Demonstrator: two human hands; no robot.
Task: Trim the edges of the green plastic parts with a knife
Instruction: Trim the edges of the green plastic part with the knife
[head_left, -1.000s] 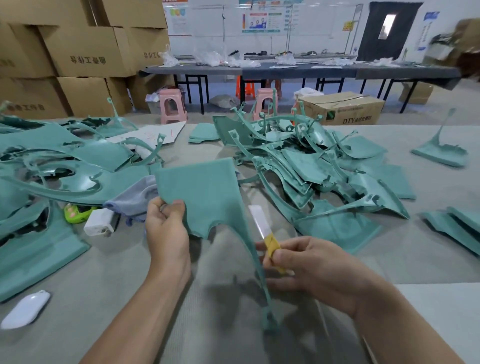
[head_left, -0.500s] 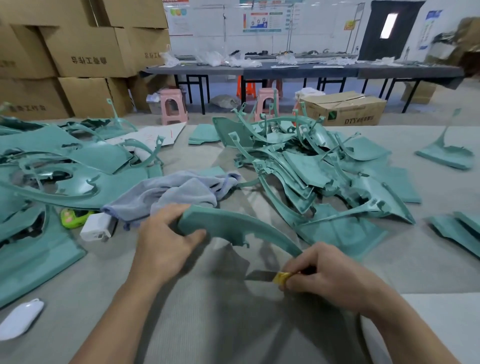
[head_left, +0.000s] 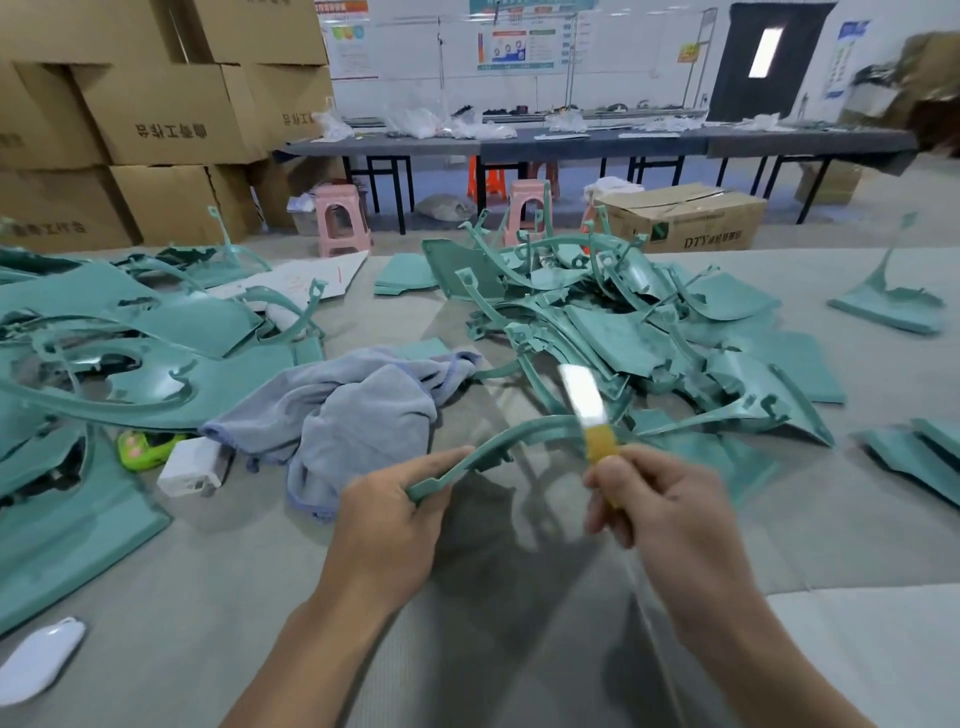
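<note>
My left hand (head_left: 387, 512) grips one end of a curved green plastic part (head_left: 498, 441), holding it edge-on just above the grey table. My right hand (head_left: 670, 512) is closed on a knife (head_left: 587, 410) with a yellow handle. Its bright blade points up and away, and its base sits against the far end of the curved part. A large heap of green parts (head_left: 639, 332) lies beyond the hands at centre right. More green parts (head_left: 130, 343) cover the table's left side.
A grey-blue cloth (head_left: 353, 410) lies left of the held part. A white charger block (head_left: 189, 470), a small green object (head_left: 137, 449) and a white oval item (head_left: 39, 660) sit at the left. Cardboard boxes (head_left: 156, 114), pink stools (head_left: 343, 218) and a long dark table (head_left: 571, 140) stand behind.
The held part turned from a flat upright panel view to edge-on and low. The knife went from pointing left under the part to pointing upward at its far end.
</note>
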